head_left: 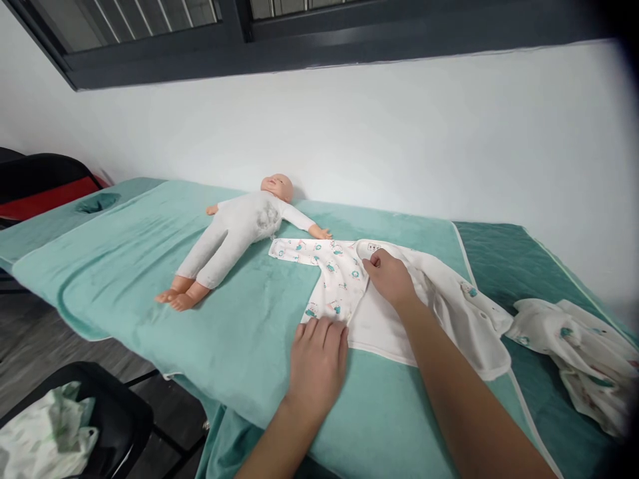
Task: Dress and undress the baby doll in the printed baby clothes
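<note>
A white baby shirt (329,273) with a small teal-and-red print lies spread on the bed, one sleeve out to the left and the plain inside showing on the right half. My right hand (389,276) pinches the shirt's edge just below the neckline. At the bottom hem my left hand (319,359) has its bent fingers close together on the cloth; their tips are partly hidden. Beyond the shirt's left sleeve, a baby doll (234,223) with a white cloth body lies on its back, one hand close to the shirt.
A teal sheet (239,352) covers the bed along the white wall. More printed white baby clothing (574,346) lies bunched at the right end. A black chair (120,406) holding a plastic bag (50,432) stands at the lower left. Another chair (44,173) is behind it.
</note>
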Tool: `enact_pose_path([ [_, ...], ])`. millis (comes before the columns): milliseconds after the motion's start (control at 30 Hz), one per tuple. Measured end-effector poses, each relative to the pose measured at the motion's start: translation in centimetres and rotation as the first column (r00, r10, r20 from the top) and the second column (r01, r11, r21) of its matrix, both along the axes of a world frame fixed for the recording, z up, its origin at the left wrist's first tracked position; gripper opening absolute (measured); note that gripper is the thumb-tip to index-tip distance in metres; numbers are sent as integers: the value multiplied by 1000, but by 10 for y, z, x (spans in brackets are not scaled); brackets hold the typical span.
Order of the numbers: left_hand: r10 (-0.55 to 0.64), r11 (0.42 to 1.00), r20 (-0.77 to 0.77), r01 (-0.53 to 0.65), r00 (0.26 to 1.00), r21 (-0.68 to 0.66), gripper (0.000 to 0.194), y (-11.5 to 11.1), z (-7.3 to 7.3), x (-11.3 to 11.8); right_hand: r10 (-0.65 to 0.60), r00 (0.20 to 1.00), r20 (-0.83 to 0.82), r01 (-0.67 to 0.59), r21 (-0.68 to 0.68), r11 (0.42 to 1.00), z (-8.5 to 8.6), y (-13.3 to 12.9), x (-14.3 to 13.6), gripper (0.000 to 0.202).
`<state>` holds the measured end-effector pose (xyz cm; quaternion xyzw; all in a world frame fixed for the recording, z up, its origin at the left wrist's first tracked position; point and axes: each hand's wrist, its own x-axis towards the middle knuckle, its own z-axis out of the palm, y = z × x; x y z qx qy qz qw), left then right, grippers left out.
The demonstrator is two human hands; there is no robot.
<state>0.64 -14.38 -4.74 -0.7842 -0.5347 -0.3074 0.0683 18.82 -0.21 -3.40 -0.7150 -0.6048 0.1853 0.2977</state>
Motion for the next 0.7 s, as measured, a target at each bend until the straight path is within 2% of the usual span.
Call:
enact_pose_path([
  [133,-50,999,13,50,999,-11,9,-1,0,-1,-10,993,-118,17,60,998,-2,2,2,21],
  [267,-75,997,-36,74,997,-24,9,0,2,0,-25,969,-246,60,138,989,-4,4,2,22],
  [400,-79,995,-69,74,994,-73,11,5,8,6,-14,921,-389,62,111,992,-7,8,4,25],
  [600,-82,994,-45,79,996,-78,14,11,14,24,-7,933,-359,81,192,978,-12,13,9,27],
  [700,-84,995,-40,82,996,-63,14,10,12,28,-16,936,-353,83,177,981,-11,14,12,27],
])
